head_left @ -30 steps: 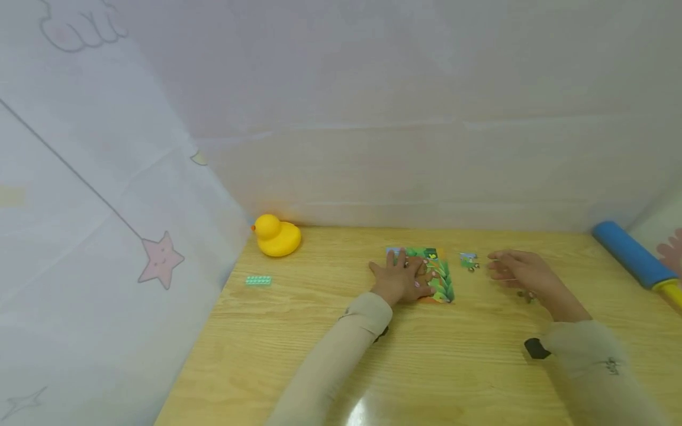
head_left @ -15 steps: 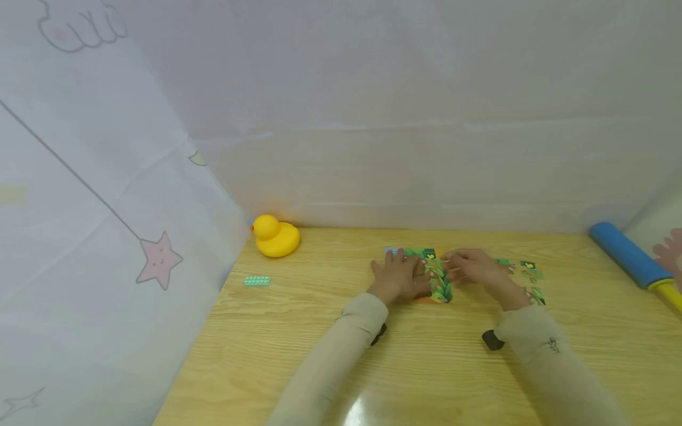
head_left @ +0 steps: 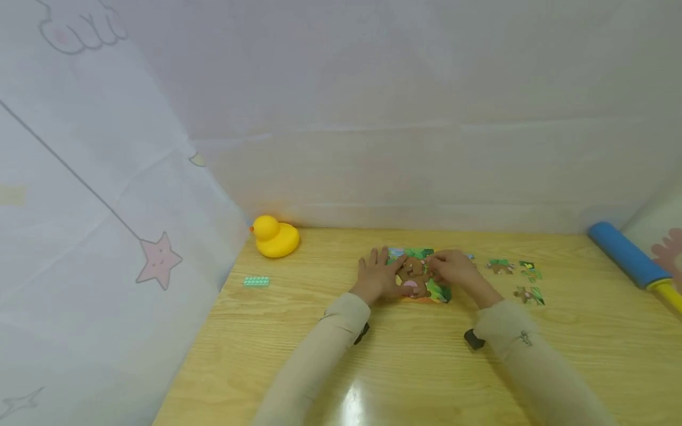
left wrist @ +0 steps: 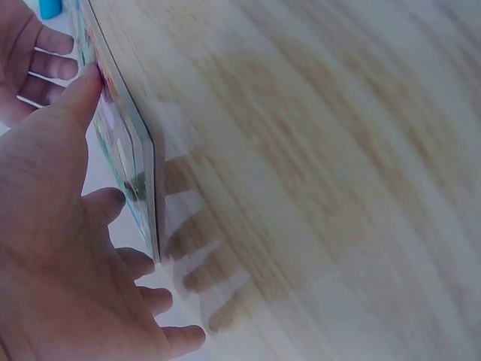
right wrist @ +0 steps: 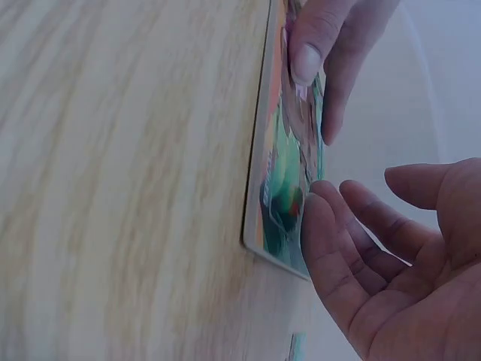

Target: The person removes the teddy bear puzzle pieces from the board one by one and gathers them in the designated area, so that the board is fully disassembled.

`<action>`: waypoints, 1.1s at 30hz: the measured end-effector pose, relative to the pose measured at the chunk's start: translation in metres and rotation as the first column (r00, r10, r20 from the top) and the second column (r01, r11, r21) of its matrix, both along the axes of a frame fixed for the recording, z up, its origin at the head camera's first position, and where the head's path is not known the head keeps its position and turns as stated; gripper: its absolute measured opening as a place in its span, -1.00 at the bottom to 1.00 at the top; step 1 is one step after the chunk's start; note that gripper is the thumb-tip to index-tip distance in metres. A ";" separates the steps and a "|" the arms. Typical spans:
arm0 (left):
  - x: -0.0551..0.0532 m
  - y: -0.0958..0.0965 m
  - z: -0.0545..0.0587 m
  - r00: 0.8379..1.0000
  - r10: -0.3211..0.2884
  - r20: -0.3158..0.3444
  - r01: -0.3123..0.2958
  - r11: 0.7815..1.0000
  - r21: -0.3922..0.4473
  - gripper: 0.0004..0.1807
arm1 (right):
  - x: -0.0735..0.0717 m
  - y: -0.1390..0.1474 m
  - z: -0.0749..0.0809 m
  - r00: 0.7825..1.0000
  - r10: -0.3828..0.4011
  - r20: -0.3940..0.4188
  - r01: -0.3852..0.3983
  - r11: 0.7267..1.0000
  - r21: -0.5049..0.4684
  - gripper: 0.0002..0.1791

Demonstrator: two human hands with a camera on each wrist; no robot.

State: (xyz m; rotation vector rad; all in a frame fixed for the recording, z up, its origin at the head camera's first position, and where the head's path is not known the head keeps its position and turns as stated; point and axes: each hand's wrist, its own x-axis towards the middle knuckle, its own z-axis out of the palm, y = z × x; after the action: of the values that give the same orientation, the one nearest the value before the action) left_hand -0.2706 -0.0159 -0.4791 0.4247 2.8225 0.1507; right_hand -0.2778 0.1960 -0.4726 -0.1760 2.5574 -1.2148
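Green puzzle: lying near counter's back edge
Left hand: touching, fingers wide
Right hand: touching (fingers half-bent)

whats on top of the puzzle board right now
The left hand lies partly on the puzzle board, the right hand is at its right side; a brown figure and green leaves show too. What the hands cover cannot be seen.

This seems a play corner, closed in left and far by pale sheeting with a pink star on the left, a duck and puzzle on the table.
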 end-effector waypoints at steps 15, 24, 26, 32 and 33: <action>-0.003 -0.001 -0.007 0.998 0.000 0.067 0.003 0.999 -0.037 -0.06 | -0.002 -0.007 -0.004 0.999 -0.007 0.038 0.005 0.999 0.044 -0.58; -0.002 -0.002 -0.006 0.999 0.001 0.038 0.001 0.998 -0.059 -0.08 | -0.004 -0.006 -0.008 0.999 0.039 -0.032 -0.036 0.994 0.099 -0.59; 0.002 -0.003 0.000 1.000 -0.004 0.028 0.005 0.999 -0.053 -0.08 | -0.004 -0.007 -0.009 0.997 0.053 -0.051 -0.047 0.992 0.115 -0.61; 0.005 -0.003 0.002 1.000 -0.008 0.027 0.009 0.998 -0.055 -0.07 | -0.003 -0.010 -0.009 0.997 0.057 -0.045 -0.051 0.992 0.112 -0.55; 0.005 -0.003 0.002 1.000 -0.009 0.027 0.010 0.998 -0.057 -0.07 | -0.002 -0.010 -0.009 0.998 0.055 -0.040 -0.050 0.993 0.111 -0.55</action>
State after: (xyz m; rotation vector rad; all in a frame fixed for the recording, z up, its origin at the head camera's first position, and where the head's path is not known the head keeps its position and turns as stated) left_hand -0.2660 -0.0186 -0.4768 0.4203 2.7907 0.0726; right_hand -0.2801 0.1859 -0.4817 -0.2454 2.6312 -1.0586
